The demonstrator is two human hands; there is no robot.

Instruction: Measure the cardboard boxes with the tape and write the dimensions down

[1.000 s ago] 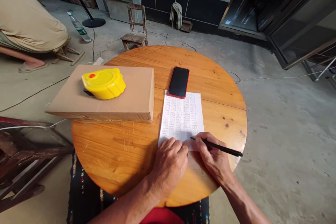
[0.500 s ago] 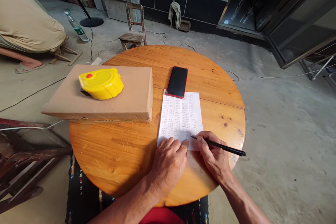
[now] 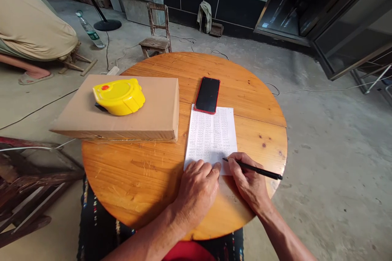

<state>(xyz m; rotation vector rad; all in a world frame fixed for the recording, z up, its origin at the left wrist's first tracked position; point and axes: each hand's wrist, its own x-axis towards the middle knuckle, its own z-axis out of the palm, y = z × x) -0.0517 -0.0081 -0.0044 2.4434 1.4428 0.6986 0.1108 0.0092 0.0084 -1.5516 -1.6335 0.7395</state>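
Pen (image 3: 260, 170) swung slightly leftward | right hand (image 3: 250, 181) grip: pinching it | left hand (image 3: 199, 183): unclenched, on paper (image 3: 211, 134)

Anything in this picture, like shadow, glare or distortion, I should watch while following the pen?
Head view: shadow darkens the lower part of the paper around the pen tip; head view: pale glare on the table's right edge, near the pen's back end; head view: the box's near left corner looks stretched, probably by the lens; head view: writing too small to read reliably.
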